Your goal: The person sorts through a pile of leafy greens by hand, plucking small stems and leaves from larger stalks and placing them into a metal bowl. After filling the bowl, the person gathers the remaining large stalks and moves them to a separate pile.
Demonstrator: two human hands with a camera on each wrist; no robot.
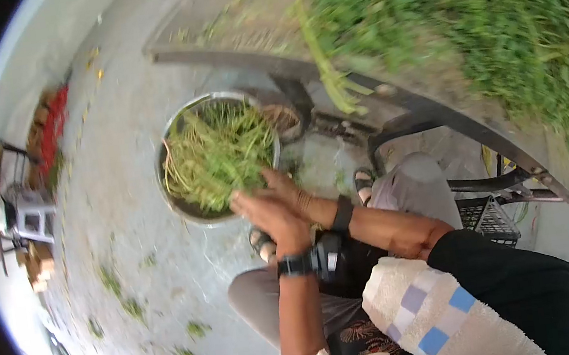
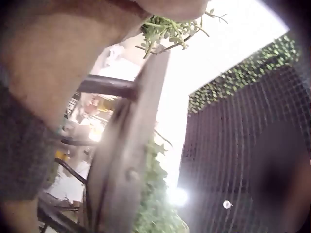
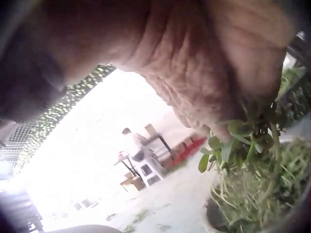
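Green leafy stems [image 1: 219, 146] fill a round metal basin [image 1: 164, 182] on the floor. Close together over its near rim are my left hand [image 1: 266, 214] and my right hand [image 1: 292, 194]. In the right wrist view, my right hand [image 3: 194, 63] pinches a bunch of small-leaved stems [image 3: 243, 145] above the basin's greens. My left hand [image 2: 68, 53] fills the upper left of the left wrist view, with sprigs [image 2: 167, 34] sticking out from under its bent fingers. The fingertips are partly hidden in every view.
A tabletop [image 1: 238, 43] bears a large heap of greens [image 1: 450, 19] at upper right. Beside the knees is a black crate [image 1: 484, 219]. Scattered leaves [image 1: 131, 309] lie on the floor. Far off, a person [image 3: 133, 143] sits on a white stool [image 3: 149, 171].
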